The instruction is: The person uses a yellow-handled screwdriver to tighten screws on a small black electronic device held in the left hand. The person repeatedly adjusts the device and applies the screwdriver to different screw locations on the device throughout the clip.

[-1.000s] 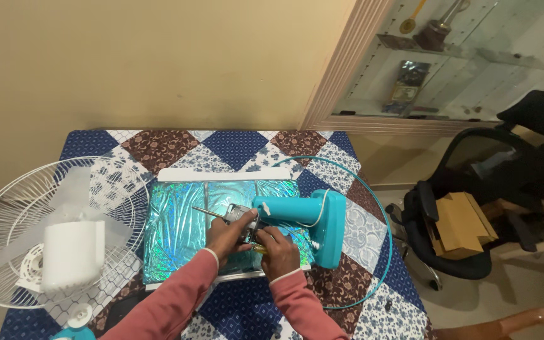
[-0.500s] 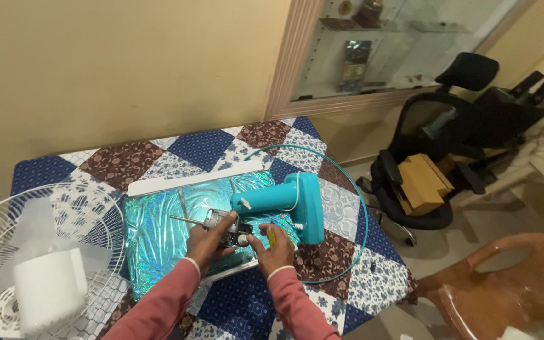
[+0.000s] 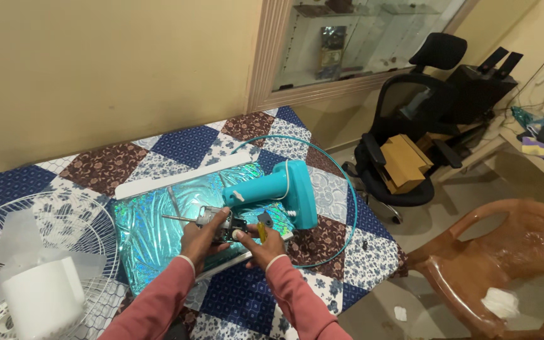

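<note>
pink long sleeves, white cuffs

brown cardboard box (image 3: 403, 163) on office chair (image 3: 410, 107)

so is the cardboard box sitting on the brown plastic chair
No, the cardboard box sits on the black office chair, while the brown plastic chair stands nearer the camera.

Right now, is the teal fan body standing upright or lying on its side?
Lying on its side: the teal fan body rests flat on the shiny sheet, its motor shaft pointing sideways.
</note>
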